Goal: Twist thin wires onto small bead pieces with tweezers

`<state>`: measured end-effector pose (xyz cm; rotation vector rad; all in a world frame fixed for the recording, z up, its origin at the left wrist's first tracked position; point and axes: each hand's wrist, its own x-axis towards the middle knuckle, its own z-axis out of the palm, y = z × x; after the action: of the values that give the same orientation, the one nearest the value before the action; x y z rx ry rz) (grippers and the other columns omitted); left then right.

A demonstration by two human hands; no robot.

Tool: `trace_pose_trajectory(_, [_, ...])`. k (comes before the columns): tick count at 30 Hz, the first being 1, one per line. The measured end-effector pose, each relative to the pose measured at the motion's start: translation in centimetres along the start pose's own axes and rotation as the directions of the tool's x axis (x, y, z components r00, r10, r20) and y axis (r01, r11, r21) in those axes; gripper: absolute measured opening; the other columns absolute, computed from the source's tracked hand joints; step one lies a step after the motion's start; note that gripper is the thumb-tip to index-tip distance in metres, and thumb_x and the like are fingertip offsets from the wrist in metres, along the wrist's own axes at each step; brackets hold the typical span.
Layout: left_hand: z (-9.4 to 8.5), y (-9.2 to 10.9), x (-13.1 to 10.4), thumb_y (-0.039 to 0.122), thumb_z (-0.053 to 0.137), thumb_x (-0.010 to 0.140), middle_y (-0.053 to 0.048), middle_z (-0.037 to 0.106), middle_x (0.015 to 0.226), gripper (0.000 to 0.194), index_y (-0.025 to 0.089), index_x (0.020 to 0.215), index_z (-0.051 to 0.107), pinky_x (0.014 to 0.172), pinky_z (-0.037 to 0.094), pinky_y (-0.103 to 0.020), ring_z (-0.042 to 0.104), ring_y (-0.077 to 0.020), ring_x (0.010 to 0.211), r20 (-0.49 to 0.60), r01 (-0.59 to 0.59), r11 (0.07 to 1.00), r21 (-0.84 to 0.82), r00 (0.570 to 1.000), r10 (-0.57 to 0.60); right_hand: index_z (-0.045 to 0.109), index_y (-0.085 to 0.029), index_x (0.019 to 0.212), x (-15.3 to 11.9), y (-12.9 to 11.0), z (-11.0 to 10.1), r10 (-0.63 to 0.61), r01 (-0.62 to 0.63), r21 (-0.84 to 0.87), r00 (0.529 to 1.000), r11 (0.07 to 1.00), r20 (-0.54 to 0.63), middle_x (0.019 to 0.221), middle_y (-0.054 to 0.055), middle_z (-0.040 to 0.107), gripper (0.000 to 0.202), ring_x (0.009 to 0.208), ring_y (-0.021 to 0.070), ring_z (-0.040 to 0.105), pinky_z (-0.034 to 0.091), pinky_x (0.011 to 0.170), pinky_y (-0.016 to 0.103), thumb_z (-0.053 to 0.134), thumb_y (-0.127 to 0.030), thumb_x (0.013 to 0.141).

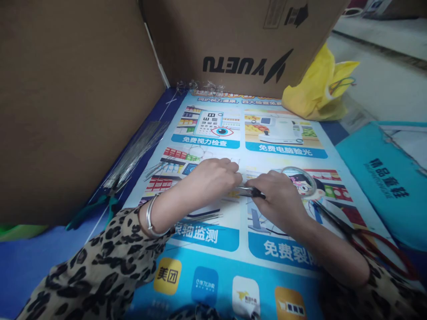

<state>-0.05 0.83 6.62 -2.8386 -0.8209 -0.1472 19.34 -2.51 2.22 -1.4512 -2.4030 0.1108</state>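
Pliers with dark handles are clasped in the right grip of a person in leopard-print sleeves, their metal jaws pointing left across the middle of a printed poster. The left grip is just beside the jaw tips, fingers curled inward and the back of the hand turned up; whether it pinches anything cannot be told, as the fingertips are hidden. A silver bracelet circles the left wrist. Loose thin wires lie on the poster by the left forearm, and a fuller wire bundle rests on the blue bench at left, near a green-handled tool. Just beyond the right grip sits a clear ring, while red-handled scissors lie beside the right forearm, partly covered by it. Cardboard panels stand at the far side and left, one bearing the upside-down letters "YUETU," with small clear pieces at their foot. A crumpled yellow bag and a turquoise package printed with dark characters are at right.
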Motion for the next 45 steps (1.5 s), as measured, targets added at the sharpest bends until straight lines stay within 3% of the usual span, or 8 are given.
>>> trace_pose_trajectory(7, [0.7,0.4,0.1,0.011,0.046,0.082,-0.005,0.060,0.076,0.016,0.016,0.079,0.061,0.052,0.035,-0.028,0.056,-0.0187,0.070,-0.026,0.162,0.983,-0.085,0.986,-0.165,0.067,-0.021,0.083,0.3,0.1,-0.2,0.082,-0.080,0.142,0.997,0.987,-0.014,0.076,0.002,0.066,0.018,0.074,0.0181,0.050,0.034,0.069,0.030,0.054,-0.013,0.074])
trace_pose_trajectory(11, [0.9,0.1,0.4,0.010,0.047,0.081,-0.004,0.064,0.078,0.019,0.016,0.079,0.065,0.064,0.041,-0.027,0.058,-0.0160,0.074,-0.023,0.313,0.855,-0.414,0.935,-0.353,0.067,-0.020,0.084,0.3,0.2,-0.4,0.153,-0.126,0.262,0.985,0.957,-0.081,0.077,0.002,0.066,0.012,0.073,0.0166,0.054,0.037,0.067,0.028,0.057,-0.019,0.077])
trace_pose_trajectory(13, [0.9,0.0,0.6,0.013,0.052,0.079,-0.002,0.065,0.077,0.014,0.017,0.077,0.066,0.068,0.042,-0.026,0.058,-0.0141,0.074,0.000,0.343,0.700,-0.627,0.898,-0.440,0.066,-0.019,0.085,0.3,0.1,-0.6,0.220,-0.171,0.348,0.970,0.922,-0.106,0.076,0.002,0.066,0.012,0.072,0.0159,0.055,0.038,0.065,0.027,0.059,-0.024,0.076])
trace_pose_trajectory(16, [1.0,0.1,0.9,0.016,0.057,0.076,0.001,0.061,0.066,0.007,0.015,0.073,0.063,0.062,0.042,-0.024,0.054,-0.0104,0.063,0.130,0.346,0.356,-0.868,0.851,-0.508,0.064,-0.019,0.083,0.3,-0.2,-0.9,0.325,-0.268,0.501,0.945,0.823,-0.028,0.071,0.000,0.063,0.013,0.066,0.0135,0.054,0.039,0.060,0.025,0.059,-0.030,0.076])
trace_pose_trajectory(20, [1.7,0.7,1.2,0.018,0.061,0.073,0.003,0.054,0.059,0.005,0.013,0.073,0.060,0.055,0.042,-0.021,0.050,-0.0072,0.054,0.272,0.268,-0.081,-0.960,0.819,-0.506,0.061,-0.019,0.079,0.3,-0.3,-0.7,0.406,-0.356,0.681,0.909,0.639,0.095,0.067,-0.002,0.058,0.016,0.059,0.0109,0.048,0.037,0.054,0.023,0.061,-0.034,0.074])
trace_pose_trajectory(25, [2.6,1.6,1.4,0.019,0.066,0.070,0.003,0.055,0.065,0.011,0.012,0.072,0.057,0.056,0.044,-0.021,0.053,-0.0060,0.055,0.345,0.177,-0.347,-0.921,0.784,-0.516,0.060,-0.020,0.079,0.1,0.2,0.3,0.457,-0.360,0.845,0.875,0.395,0.160,0.068,-0.002,0.057,0.018,0.063,0.0112,0.047,0.037,0.058,0.025,0.066,-0.035,0.070])
trace_pose_trajectory(36, [3.0,2.2,1.4,0.020,0.066,0.072,0.003,0.058,0.061,0.013,0.013,0.072,0.055,0.059,0.045,-0.021,0.055,-0.0059,0.054,0.366,0.135,-0.421,-0.897,0.761,-0.535,0.060,-0.019,0.070,0.4,-0.3,0.3,0.441,-0.367,0.909,0.861,0.197,0.252,0.068,-0.003,0.058,0.019,0.063,0.0103,0.047,0.036,0.061,0.026,0.071,-0.032,0.063])
trace_pose_trajectory(45, [3.1,2.3,1.5,0.020,0.064,0.074,0.003,0.057,0.060,0.011,0.014,0.073,0.055,0.058,0.043,-0.021,0.054,-0.0061,0.054,0.343,0.123,-0.404,-0.906,0.773,-0.534,0.059,-0.018,0.070,0.3,-0.1,0.6,0.445,-0.396,0.894,0.853,0.211,0.273,0.065,-0.003,0.055,0.021,0.061,0.0099,0.046,0.035,0.059,0.026,0.072,-0.033,0.062])
